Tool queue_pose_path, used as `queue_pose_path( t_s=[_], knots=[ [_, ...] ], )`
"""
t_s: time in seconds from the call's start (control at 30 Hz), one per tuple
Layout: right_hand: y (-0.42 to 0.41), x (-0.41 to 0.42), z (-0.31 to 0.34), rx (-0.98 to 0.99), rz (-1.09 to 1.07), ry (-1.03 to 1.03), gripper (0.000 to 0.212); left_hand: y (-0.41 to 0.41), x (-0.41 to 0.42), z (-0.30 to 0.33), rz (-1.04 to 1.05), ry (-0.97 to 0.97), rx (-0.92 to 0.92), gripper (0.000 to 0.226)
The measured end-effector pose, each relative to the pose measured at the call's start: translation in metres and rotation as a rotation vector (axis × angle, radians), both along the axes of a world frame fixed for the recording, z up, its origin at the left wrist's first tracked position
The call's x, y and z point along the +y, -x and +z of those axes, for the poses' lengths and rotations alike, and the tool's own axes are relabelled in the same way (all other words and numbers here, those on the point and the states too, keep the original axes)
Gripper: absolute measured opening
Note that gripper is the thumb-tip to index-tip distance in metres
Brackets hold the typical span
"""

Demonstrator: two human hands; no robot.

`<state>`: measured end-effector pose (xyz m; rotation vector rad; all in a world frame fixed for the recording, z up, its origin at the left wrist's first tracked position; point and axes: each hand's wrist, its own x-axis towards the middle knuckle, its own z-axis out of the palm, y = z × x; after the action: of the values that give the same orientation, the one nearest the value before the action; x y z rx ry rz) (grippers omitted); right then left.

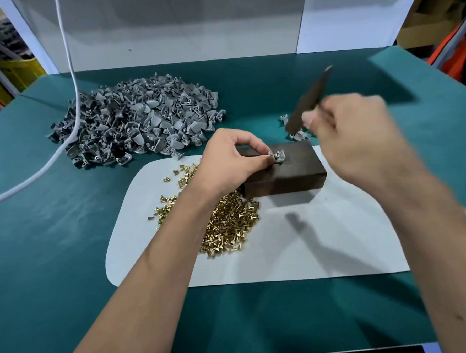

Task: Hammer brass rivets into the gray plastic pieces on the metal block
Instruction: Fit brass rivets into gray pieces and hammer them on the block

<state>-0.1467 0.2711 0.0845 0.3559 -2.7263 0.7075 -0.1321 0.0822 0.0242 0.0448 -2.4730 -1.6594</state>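
Nearest us, both forearms reach in from six o'clock, and we follow the left one up to the left hand, fingers curled, pinching a gray piece down on top of the block. We can't make out a rivet in that piece; it's too small to tell.

Up at one o'clock from the piece, our right hand is wrapped around the hammer, a dark bar blurred with motion. Its long axis tilts from seven o'clock, low near the block, to one o'clock, high over the table.

Here's what the strike turns on, as we read it: the piece sits at seven o'clock from the right hand's grip, near but apart, and the left fingertips are touching it on its nine o'clock side. The blow has to land on the three o'clock part of the piece, clear of those fingers.

Supplies: loose rivets lie heaped on the white sheet at seven o'clock from the block, partly under our left wrist. The big pile of pieces waits at ten o'clock, and a few more pieces lie just beyond the block at twelve.
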Motion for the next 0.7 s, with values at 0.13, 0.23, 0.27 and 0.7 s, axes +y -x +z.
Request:
queue_pose_path(
  t_s=[0.13, 0.23, 0.27, 0.7],
  knots=[
    [-0.009, -0.011, -0.010, -0.065, 0.065, -0.073, 0.035, 0.000, -0.001, 0.001, -0.009, -0.013, 0.000, 0.011],
    [-0.005, -0.007, -0.003, -0.202, 0.006, -0.250, 0.032, -0.002, 0.000, 0.002, -0.010, -0.024, -0.001, 0.011],
    [-0.005, -0.006, 0.002, -0.150, -0.005, -0.229, 0.032, -0.002, 0.001, 0.002, -0.006, -0.020, -0.006, 0.011],
    [-0.017, -0.011, 0.001, 0.105, -0.010, 0.053, 0.029, 0.000, -0.001, 0.002, 0.010, -0.004, -0.013, 0.013]
  ],
)
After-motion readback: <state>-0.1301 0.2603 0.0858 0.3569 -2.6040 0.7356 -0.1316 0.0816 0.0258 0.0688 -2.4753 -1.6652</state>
